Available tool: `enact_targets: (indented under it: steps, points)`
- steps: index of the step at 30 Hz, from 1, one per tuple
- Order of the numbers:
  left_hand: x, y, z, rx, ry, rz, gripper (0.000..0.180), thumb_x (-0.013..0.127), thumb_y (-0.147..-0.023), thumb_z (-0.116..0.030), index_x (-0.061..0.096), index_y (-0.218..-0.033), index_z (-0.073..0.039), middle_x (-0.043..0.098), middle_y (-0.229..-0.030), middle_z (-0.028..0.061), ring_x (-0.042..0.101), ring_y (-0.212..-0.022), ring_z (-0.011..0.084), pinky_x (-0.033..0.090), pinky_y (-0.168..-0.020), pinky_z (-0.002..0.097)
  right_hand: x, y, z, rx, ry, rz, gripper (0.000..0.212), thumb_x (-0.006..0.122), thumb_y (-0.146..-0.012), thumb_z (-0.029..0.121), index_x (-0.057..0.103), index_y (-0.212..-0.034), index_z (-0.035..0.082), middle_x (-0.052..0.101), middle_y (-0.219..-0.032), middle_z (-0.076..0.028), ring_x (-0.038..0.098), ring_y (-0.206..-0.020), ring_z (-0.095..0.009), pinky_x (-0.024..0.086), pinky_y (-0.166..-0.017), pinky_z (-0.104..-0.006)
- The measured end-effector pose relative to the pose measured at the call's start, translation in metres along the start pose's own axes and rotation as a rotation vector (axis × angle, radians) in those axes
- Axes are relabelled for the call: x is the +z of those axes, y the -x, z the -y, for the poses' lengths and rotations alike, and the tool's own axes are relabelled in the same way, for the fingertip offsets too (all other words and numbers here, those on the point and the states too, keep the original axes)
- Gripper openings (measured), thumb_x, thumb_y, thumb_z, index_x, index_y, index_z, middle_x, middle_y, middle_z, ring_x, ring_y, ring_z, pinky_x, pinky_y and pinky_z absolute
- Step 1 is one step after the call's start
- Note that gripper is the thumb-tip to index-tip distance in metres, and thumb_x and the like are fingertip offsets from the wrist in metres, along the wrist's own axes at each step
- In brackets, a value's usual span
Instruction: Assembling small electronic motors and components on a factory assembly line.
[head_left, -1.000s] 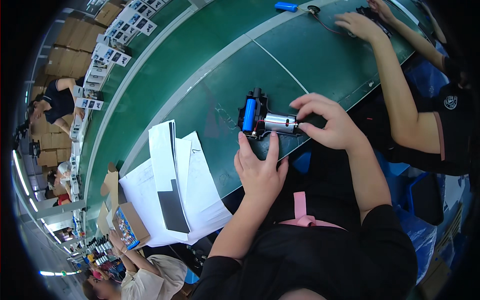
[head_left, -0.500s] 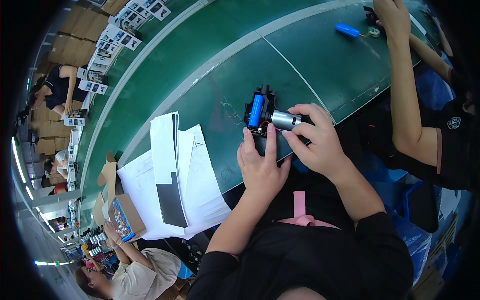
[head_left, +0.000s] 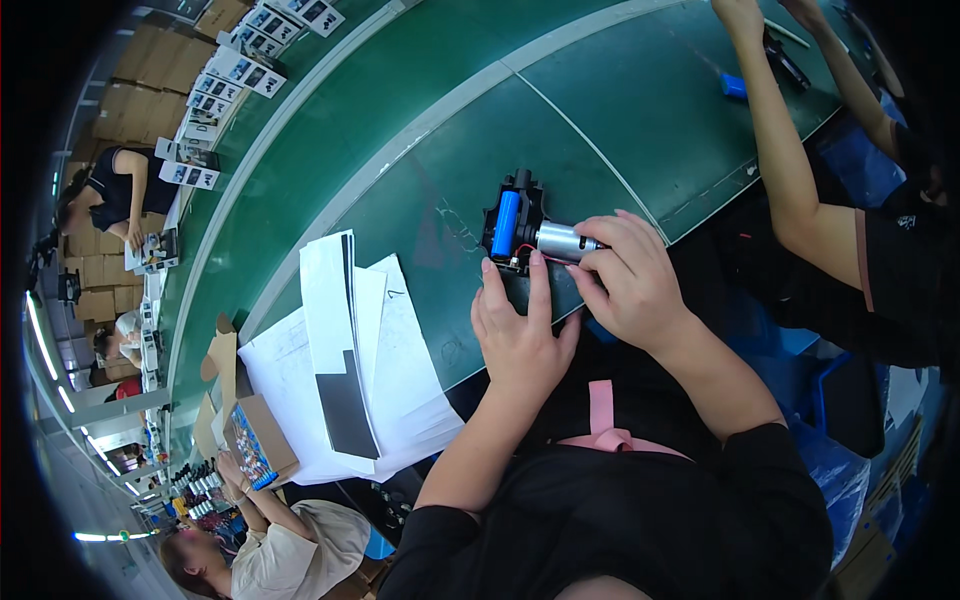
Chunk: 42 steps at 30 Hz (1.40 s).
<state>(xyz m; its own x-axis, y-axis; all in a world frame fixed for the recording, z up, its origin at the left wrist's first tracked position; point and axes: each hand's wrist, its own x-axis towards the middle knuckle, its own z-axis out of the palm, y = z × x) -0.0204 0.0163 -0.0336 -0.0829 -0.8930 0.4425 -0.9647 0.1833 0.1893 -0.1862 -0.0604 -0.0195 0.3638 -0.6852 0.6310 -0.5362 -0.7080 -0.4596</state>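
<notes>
On the green table in front of me lies a black plastic housing (head_left: 528, 196) with a blue cylindrical battery (head_left: 506, 224) set in it. A silver cylindrical motor (head_left: 560, 241) sits at the housing's right side, with a thin red wire running by it. My right hand (head_left: 632, 275) grips the motor's right end between thumb and fingers. My left hand (head_left: 525, 335) has its fingers apart, and two fingertips rest on the near edge of the housing. What lies under those fingertips is hidden.
White paper sheets (head_left: 410, 340) and a folded printed card (head_left: 335, 330) lie to the left. Beyond them stands a cardboard box of blue batteries (head_left: 250, 440). At the right, a co-worker's arms (head_left: 790, 150) reach over the table near another blue battery (head_left: 734, 86). A raised rail (head_left: 440, 100) curves behind.
My hands and the housing stay nearly in place; the motor sits slightly further left. The co-worker's arms at the right have shifted, and their blue battery has moved right.
</notes>
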Motion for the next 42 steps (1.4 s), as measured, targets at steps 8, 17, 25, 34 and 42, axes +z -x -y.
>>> enact_targets:
  steps: [8,17,25,34,42]
  points:
    - [0.001,0.001,0.0,-0.003,-0.018,0.01,0.091,0.085,-0.072,-0.034,0.049,-0.151,-0.008,0.031,-0.151,0.0378,0.048,-0.126,0.0432,0.04,-0.102,0.051,-0.003,0.003,-0.003,0.027,-0.042,-0.046,0.026,0.083,-0.073,0.007,0.063,-0.09,0.004,0.064,-0.12,-0.016,0.065,-0.106,-0.035,0.054,-0.096,-0.0496]
    - [0.002,0.003,-0.001,0.01,0.015,-0.029,0.088,0.084,-0.072,-0.032,0.051,-0.149,-0.008,0.032,-0.151,0.0393,0.048,-0.128,0.0447,0.04,-0.103,0.0514,0.008,-0.003,0.01,-0.035,0.023,-0.032,0.015,0.073,-0.08,0.01,0.066,-0.09,0.002,0.063,-0.122,-0.013,0.064,-0.114,-0.031,0.046,-0.106,-0.0513]
    - [-0.002,0.003,0.0,0.036,0.015,-0.01,0.085,0.085,-0.072,-0.031,0.053,-0.148,-0.011,0.03,-0.152,0.0407,0.047,-0.13,0.0469,0.04,-0.105,0.0522,0.003,-0.016,0.019,0.014,0.005,0.104,0.014,0.069,-0.076,0.007,0.068,-0.088,0.0,0.064,-0.119,-0.014,0.062,-0.115,-0.031,0.044,-0.106,-0.0521]
    - [-0.003,0.001,-0.003,0.037,0.018,-0.009,0.082,0.085,-0.073,-0.032,0.056,-0.147,-0.012,0.03,-0.149,0.0449,0.046,-0.13,0.0494,0.04,-0.105,0.0534,0.007,-0.009,0.02,0.118,0.033,-0.029,0.015,0.074,-0.075,0.007,0.062,-0.083,0.003,0.063,-0.121,-0.016,0.063,-0.113,-0.034,0.045,-0.104,-0.0545]
    - [-0.002,0.003,-0.002,0.053,-0.026,-0.005,0.082,0.084,-0.075,-0.034,0.055,-0.147,-0.01,0.031,-0.148,0.0456,0.046,-0.13,0.0506,0.042,-0.104,0.0541,0.005,0.001,0.012,0.225,-0.105,-0.092,0.021,0.077,-0.076,0.004,0.061,-0.09,0.003,0.062,-0.125,-0.019,0.066,-0.107,-0.038,0.054,-0.095,-0.0484]
